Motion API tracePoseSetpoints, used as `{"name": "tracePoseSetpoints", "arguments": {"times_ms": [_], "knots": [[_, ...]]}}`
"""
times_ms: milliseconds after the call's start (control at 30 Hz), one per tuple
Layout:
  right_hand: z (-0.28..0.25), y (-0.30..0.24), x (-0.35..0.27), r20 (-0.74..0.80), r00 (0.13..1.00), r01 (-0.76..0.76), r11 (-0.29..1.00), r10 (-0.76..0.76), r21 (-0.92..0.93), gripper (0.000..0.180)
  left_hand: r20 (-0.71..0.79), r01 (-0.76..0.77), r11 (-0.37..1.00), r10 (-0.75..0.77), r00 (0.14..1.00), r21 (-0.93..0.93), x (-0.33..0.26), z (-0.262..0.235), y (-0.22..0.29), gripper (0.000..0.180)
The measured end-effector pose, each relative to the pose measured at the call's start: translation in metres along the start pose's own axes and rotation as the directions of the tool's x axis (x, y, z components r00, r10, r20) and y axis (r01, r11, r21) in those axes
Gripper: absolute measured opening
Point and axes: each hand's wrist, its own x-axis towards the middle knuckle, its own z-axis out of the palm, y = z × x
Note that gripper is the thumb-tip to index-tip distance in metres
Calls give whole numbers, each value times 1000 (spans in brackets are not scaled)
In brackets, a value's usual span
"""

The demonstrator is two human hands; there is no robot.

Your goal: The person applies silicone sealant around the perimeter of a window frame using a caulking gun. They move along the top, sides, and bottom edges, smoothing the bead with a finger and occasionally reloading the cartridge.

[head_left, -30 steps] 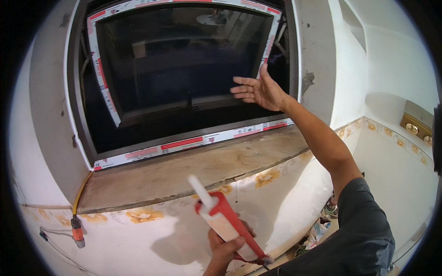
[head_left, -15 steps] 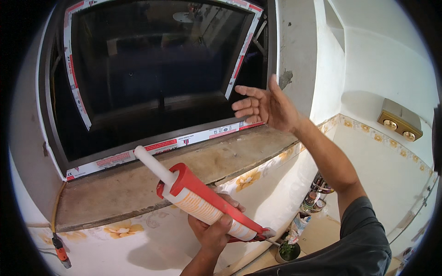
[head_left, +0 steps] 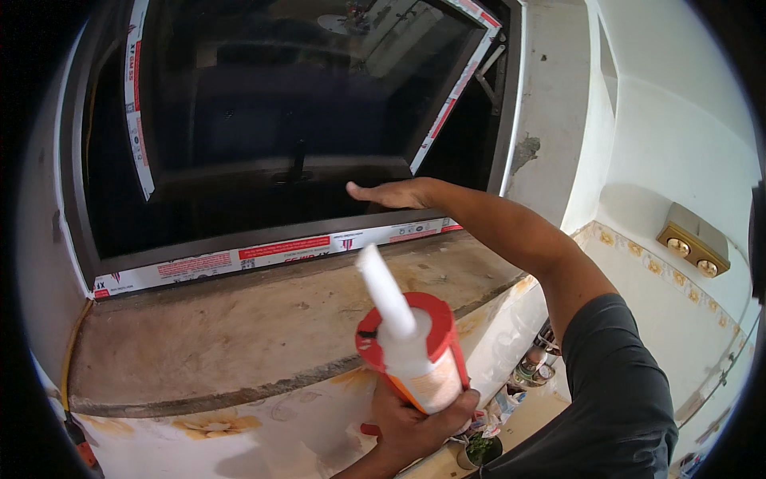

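My left hand grips a caulking gun at the bottom centre. The gun has a red frame, a white cartridge and a long white nozzle pointing up toward the window. My right hand reaches out flat, palm down, fingers together and pointing left. It hovers at the lower edge of the dark window sash, just above the bottom frame with its white and red protective tape. It holds nothing. A bare concrete sill lies between the two hands.
White wall tiles with a yellow flower border run below the sill. An orange cable hangs at the left edge. A gold two-lamp fixture sits on the right wall. Small cans and a potted plant stand on the floor below.
My right hand has moved left and down from the window's right corner to its lower edge and turned flat. The caulking gun has swung upright and closer, with its nozzle now pointing up.
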Motion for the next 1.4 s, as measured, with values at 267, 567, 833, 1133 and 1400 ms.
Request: {"name": "tracePoseSetpoints", "arguments": {"times_ms": [267,567,833,1133,1400], "knots": [[20,-61,46,336,941,65,993,-29,-97,102,42,-39,998,37,998,46,-2,-9,-19,67],[13,-64,27,238,965,-83,989,111,-126,101,76,-91,975,76,994,205,2,-9,-8,72],[-63,-52,-67,-185,951,309,698,-250,646,121,18,3,985,-6,1000,173,-3,-13,-22,59],[19,-7,-223,-583,677,735,457,-450,501,87,-91,-121,992,117,989,-39,3,4,-5,43],[220,105,-368,233,618,685,660,-751,308,83,-200,-279,899,221,955,-338,33,58,29,36]]}}
